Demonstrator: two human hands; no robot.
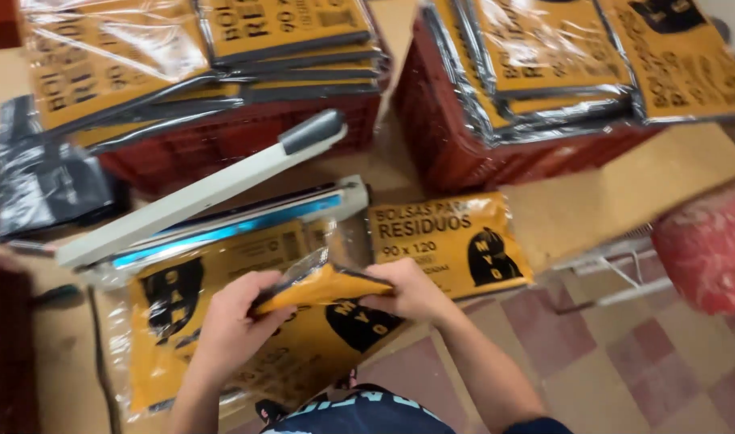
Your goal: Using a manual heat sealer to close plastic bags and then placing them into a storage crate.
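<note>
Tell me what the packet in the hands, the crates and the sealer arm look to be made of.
Packet: clear glossy plastic film over a yellow printed sheet, probably paper; it glints and creases. Crates: red rigid plastic, going by the moulded lattice walls. Sealer arm: cream, smooth, perhaps painted metal or plastic, with a grey grip; unclear which.

Both hands grip one yellow packet of bags [323, 285] above the table edge; the left hand [235, 317] pinches its near corner, the right hand [411, 293] its far side; under them lies a larger yellow packet [223, 354]; just behind stands a heat sealer [214, 201] with its arm raised; two red crates [247, 137] carry stacked packets [544, 56].
</note>
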